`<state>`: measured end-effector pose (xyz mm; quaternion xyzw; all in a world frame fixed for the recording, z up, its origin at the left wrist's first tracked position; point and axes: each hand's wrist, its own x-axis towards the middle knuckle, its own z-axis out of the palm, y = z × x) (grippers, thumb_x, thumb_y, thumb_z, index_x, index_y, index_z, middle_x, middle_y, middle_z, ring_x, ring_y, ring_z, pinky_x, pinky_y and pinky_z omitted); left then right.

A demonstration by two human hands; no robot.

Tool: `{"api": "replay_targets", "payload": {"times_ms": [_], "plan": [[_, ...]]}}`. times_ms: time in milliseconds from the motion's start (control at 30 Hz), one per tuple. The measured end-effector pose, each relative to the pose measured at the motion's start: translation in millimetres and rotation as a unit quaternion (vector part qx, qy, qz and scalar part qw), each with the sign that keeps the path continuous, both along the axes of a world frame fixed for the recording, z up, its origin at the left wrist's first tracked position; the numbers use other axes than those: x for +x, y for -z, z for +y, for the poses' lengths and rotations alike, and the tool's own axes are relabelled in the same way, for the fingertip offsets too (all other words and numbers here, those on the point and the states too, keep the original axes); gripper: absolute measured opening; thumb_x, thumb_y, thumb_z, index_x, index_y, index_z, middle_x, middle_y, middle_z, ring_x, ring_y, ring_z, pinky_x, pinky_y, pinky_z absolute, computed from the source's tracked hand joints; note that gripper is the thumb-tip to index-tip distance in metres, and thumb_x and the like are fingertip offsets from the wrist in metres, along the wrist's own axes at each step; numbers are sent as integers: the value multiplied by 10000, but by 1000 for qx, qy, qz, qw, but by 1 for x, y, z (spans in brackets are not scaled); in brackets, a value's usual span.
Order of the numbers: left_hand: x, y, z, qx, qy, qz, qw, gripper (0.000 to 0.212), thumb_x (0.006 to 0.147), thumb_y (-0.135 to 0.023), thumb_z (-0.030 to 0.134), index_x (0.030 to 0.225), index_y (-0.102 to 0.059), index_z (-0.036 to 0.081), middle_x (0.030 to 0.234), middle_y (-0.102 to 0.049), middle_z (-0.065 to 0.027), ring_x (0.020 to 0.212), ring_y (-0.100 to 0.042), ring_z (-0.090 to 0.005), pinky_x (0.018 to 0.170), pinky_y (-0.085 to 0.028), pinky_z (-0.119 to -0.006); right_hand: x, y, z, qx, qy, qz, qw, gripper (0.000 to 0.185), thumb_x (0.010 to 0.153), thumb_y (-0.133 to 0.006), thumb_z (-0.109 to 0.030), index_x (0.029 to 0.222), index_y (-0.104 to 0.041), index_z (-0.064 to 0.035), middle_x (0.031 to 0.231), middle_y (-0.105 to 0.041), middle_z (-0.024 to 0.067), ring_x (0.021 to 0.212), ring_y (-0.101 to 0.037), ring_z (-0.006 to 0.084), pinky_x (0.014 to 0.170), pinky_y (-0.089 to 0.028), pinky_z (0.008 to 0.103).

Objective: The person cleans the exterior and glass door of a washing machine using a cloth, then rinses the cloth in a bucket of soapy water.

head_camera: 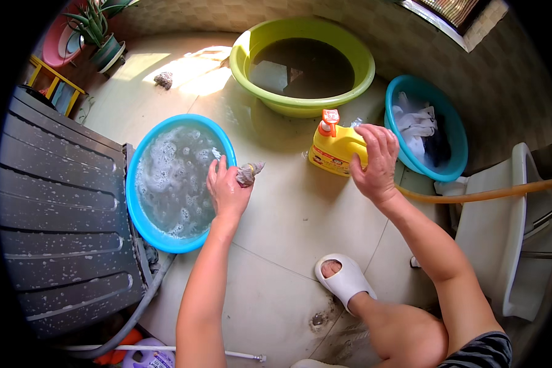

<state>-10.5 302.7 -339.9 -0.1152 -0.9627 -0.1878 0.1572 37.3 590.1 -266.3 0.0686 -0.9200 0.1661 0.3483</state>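
My left hand (228,191) is over the right rim of a blue plastic basin (135,209) of cloudy, sudsy water. A small crumpled grey bundle (247,175), seemingly cloth with a yellow band, is held at its thumb side. Two of its fingers reach over the suds. On the pale tiles stands a yellow plastic jug (333,152) with a red-and-white pump top (330,120). My right hand (376,158) curves about the jug's handle end, thumb low and fingers above. Whether it grips the jug or only touches it is unclear.
A green basin (276,103) of dark water stands at the back. Right of it, a blue basin (460,156) holds white and dark clothes. An orange-brown hose (478,197) crosses beside a white plastic chair (485,234). A grey ribbed panel (64,207) stands left.
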Motion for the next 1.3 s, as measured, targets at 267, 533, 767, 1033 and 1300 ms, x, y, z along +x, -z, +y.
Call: {"api": "replay_targets", "payload": {"times_ms": [267,533,767,1033,1300], "plan": [[-15,14,5,90,26,61,994,214,614,-660,80,786,-543,27,1195,-514,-171,1130,-435,-388,936,-377,-425,-15,31,26,-200,79,-199,956,246,733,-645,-185,876,-544,-13,849,-534,129,755,-541,305,684,-439,365],[-15,15,0,126,3,-5,992,153,619,-676,108,701,-555,64,1215,-515,-88,1138,-443,-335,879,-411,-425,-114,31,-95,-315,6,-254,915,340,702,-684,-209,892,-549,39,930,-536,163,846,-547,303,750,-437,367],[-13,6,5,78,-2,-41,996,160,596,-680,84,664,-545,31,1190,-531,-124,1092,-481,-348,882,-431,-398,-218,31,-204,-374,-26,-229,898,342,713,-690,-227,862,-570,56,929,-537,187,874,-526,305,804,-411,360],[-11,9,5,74,-11,-51,996,181,591,-680,70,693,-532,52,1220,-502,-93,1127,-447,-320,879,-420,-407,-250,35,-229,-372,-133,-211,894,377,773,-604,-162,1088,-507,20,1085,-501,189,1017,-494,329,876,-400,372],[-12,7,3,81,-22,-37,996,175,618,-681,105,737,-560,60,1237,-487,-58,1126,-454,-294,883,-421,-399,-214,40,-121,-62,-78,-312,945,448,700,-621,-161,1097,-477,-12,1082,-516,174,1026,-487,339,849,-415,412]]}}
